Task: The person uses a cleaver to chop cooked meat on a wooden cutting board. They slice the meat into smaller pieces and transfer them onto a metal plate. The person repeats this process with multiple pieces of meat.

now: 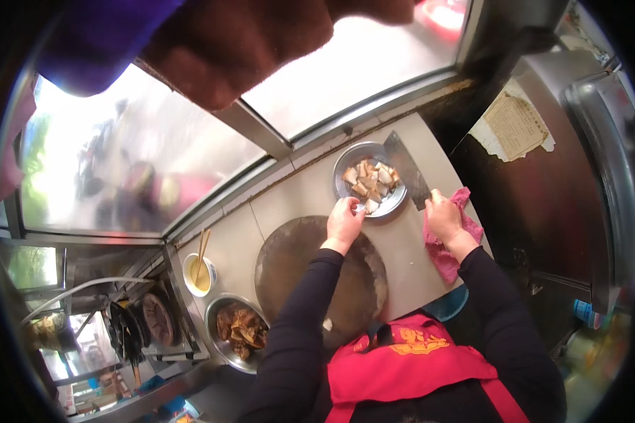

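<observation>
My right hand grips the near end of a cleaver, its broad dark blade pointing away beside a metal bowl. Beneath that hand a crumpled pink cloth lies at the counter's right side. Inside the bowl are pale cut chunks of food with brown edges. My left hand is at the bowl's near rim, fingers bent together; whether they pinch the rim or a chunk is unclear. Under my left forearm sits a round chopping block, wet-looking, with a small white scrap on it.
Left of the block stand a metal bowl of brown cooked meat and a white cup of yellowish liquid holding chopsticks. A framed window edges the tiled counter. A steel appliance rises at right; pans are at far left.
</observation>
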Demonstrator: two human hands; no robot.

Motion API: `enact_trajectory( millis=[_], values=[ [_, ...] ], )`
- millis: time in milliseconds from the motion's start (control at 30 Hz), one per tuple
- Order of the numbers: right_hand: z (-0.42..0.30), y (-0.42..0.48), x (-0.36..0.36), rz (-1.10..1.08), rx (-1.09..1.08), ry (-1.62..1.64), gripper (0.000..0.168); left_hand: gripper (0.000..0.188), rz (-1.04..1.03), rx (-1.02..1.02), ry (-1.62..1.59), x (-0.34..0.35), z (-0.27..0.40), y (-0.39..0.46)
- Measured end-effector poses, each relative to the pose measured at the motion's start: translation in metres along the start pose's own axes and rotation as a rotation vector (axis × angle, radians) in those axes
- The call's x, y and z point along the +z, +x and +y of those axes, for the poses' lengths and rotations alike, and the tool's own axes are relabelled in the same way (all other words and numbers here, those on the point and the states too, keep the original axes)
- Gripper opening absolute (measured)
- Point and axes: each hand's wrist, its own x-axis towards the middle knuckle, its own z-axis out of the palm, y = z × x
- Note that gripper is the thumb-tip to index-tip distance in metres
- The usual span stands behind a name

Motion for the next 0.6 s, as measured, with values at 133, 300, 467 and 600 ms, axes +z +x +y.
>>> enact_trajectory(
  millis=[133, 300, 467, 600],
  values=[
    [0.005, -0.025, -0.001, -0.032, 0.029, 0.112, 0.018, 0.016, -0.203, -0.047, 0.103, -0.051, -0.023, -0.049],
    [-0.009, -0.066, 0.002, -0.229, 0.076, 0.424, 0.017, 0.020, -0.447, -0.205, 0.325, -0.113, -0.043, -0.141],
    [-0.027, -0.084, 0.018, -0.441, -0.023, 0.322, 0.019, 0.031, -0.539, -0.292, 0.545, -0.101, -0.028, -0.226],
    [-0.045, -0.084, 0.024, -0.467, -0.129, 0.288, 0.018, 0.009, -0.378, -0.230, 0.675, -0.061, -0.028, -0.256]
  ],
)
